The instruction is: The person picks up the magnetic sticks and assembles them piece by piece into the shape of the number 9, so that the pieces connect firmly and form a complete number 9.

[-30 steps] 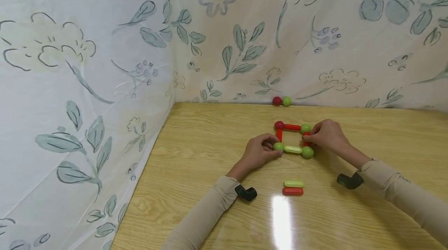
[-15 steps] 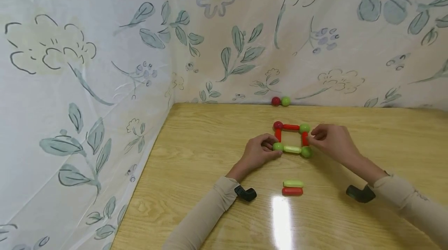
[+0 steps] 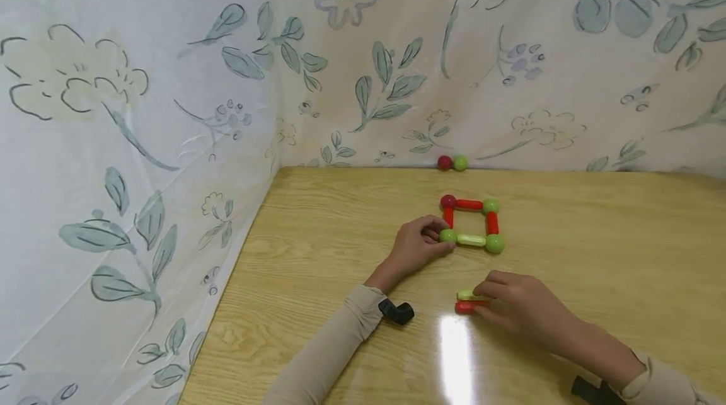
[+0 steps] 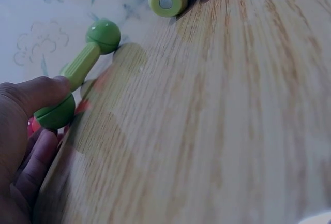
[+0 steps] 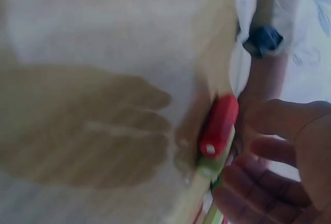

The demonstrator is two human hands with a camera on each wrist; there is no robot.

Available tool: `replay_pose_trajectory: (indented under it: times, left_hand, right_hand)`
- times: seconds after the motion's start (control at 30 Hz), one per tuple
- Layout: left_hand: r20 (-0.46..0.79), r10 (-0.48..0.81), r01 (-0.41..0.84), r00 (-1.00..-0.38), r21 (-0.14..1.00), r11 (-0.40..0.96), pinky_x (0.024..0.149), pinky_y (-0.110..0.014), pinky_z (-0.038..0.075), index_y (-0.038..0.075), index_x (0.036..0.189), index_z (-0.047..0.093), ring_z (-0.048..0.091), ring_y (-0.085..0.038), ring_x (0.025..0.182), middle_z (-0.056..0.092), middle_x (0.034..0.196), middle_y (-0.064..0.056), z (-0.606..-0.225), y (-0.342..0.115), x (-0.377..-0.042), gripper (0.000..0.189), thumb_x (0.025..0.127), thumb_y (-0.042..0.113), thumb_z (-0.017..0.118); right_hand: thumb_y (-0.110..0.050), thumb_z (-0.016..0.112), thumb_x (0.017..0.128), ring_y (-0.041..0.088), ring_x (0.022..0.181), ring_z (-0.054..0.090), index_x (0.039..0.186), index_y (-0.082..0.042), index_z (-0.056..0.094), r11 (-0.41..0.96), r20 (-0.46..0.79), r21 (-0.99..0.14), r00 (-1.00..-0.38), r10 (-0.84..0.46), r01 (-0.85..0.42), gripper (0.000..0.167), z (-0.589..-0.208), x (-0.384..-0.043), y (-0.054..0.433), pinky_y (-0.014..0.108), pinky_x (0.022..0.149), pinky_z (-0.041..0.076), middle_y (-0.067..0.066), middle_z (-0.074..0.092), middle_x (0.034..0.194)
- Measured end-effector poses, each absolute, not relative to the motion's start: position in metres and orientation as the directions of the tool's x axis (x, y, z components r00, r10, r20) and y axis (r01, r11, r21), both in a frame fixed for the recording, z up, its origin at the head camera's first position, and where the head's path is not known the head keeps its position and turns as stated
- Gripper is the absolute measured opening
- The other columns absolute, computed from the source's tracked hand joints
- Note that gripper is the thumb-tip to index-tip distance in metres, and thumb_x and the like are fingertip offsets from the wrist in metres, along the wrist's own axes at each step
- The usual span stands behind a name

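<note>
A square of magnetic sticks and balls lies on the table in the head view: several red sticks [image 3: 469,205], one yellow-green stick [image 3: 471,240], a dark red ball [image 3: 448,202] and green balls at the other corners. My left hand [image 3: 416,246] pinches the near-left green ball [image 4: 56,114] between thumb and fingers. Closer to me lie a loose yellow-green stick [image 3: 464,295] and a loose red stick [image 3: 464,308], side by side. Over their right ends is my right hand [image 3: 527,307], thumb and fingers parted around them in the right wrist view, partly hiding them.
Against the floral cloth [image 3: 351,77] at the table's back edge sit a red ball [image 3: 445,163] and a green ball [image 3: 460,163]. The cloth also rises along the left side of the wooden table [image 3: 329,203].
My right hand has left the square's right red stick and come down toward me to the two loose sticks. My left hand has kept its place on the corner ball.
</note>
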State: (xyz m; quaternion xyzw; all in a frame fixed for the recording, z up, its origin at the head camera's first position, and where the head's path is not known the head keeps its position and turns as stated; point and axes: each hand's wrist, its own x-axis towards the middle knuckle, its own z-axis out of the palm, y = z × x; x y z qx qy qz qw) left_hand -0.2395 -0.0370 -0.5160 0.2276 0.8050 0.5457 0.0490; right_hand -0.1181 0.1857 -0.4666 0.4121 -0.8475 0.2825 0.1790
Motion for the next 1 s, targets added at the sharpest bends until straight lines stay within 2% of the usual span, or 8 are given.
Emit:
replay_pose_trajectory:
  times: [0.07, 0.27, 0.5, 0.63, 0.77, 1.0]
  left_hand:
    - [0.176, 0.414, 0.317, -0.893, 0.899, 0.301, 0.074, -0.022, 0.056, 0.02, 0.106, 0.069, 0.064, -0.005, 0.088, 0.066, 0.098, 0.011, -0.515, -0.038, -0.24, 0.027, 0.084, 0.023, 0.084]
    - [0.17, 0.418, 0.312, -0.892, 0.901, 0.3, 0.075, -0.022, 0.056, 0.019, 0.107, 0.068, 0.064, -0.006, 0.088, 0.065, 0.098, 0.011, -0.512, -0.038, -0.241, 0.028, 0.084, 0.023, 0.084]
    - [0.168, 0.419, 0.307, -0.892, 0.906, 0.291, 0.074, -0.022, 0.056, 0.019, 0.107, 0.069, 0.065, -0.006, 0.087, 0.065, 0.097, 0.01, -0.514, -0.037, -0.238, 0.028, 0.084, 0.023, 0.084]
    - [0.177, 0.417, 0.312, -0.892, 0.908, 0.281, 0.073, -0.023, 0.056, 0.02, 0.106, 0.069, 0.066, -0.005, 0.086, 0.067, 0.095, 0.009, -0.516, -0.037, -0.238, 0.027, 0.084, 0.024, 0.084]
    - [0.182, 0.417, 0.314, -0.89, 0.909, 0.274, 0.073, -0.023, 0.056, 0.021, 0.106, 0.069, 0.066, -0.006, 0.086, 0.067, 0.095, 0.008, -0.518, -0.038, -0.237, 0.027, 0.084, 0.026, 0.084]
    - [0.173, 0.413, 0.308, -0.894, 0.908, 0.284, 0.074, -0.023, 0.056, 0.02, 0.106, 0.069, 0.065, -0.006, 0.086, 0.067, 0.095, 0.007, -0.517, -0.038, -0.237, 0.028, 0.083, 0.026, 0.085]
  right_hand:
    - [-0.009, 0.091, 0.064, -0.003, 0.067, 0.053, 0.086, -0.016, 0.073, 0.523, 0.519, -0.293, -0.592, -0.616, -0.8, 0.029, -0.469, -0.114, 0.182, 0.014, 0.057, 0.046, -0.01, 0.062, 0.084]
    - [-0.014, 0.089, 0.069, -0.002, 0.064, 0.043, 0.087, -0.015, 0.072, 0.601, 0.413, -0.237, -0.639, -0.649, -0.764, 0.025, -0.474, -0.107, 0.175, 0.019, 0.053, 0.042, -0.01, 0.054, 0.08]
    - [-0.018, 0.09, 0.068, 0.007, 0.069, 0.058, 0.09, -0.011, 0.071, 0.621, 0.439, -0.189, -0.631, -0.64, -0.761, 0.029, -0.479, -0.099, 0.166, 0.026, 0.056, 0.052, -0.005, 0.062, 0.084]
    - [-0.017, 0.088, 0.069, 0.008, 0.069, 0.057, 0.086, -0.012, 0.07, 0.624, 0.446, -0.178, -0.628, -0.638, -0.761, 0.025, -0.48, -0.097, 0.162, 0.024, 0.054, 0.049, -0.006, 0.061, 0.082]
    - [-0.016, 0.087, 0.071, 0.004, 0.067, 0.05, 0.081, -0.016, 0.068, 0.625, 0.419, -0.208, -0.646, -0.638, -0.752, 0.021, -0.477, -0.095, 0.162, 0.02, 0.053, 0.045, -0.011, 0.056, 0.079]
    - [-0.023, 0.087, 0.077, -0.005, 0.06, 0.038, 0.08, -0.024, 0.068, 0.661, 0.362, -0.346, -0.745, -0.561, -0.666, 0.019, -0.469, -0.096, 0.176, 0.017, 0.051, 0.037, -0.019, 0.046, 0.073]
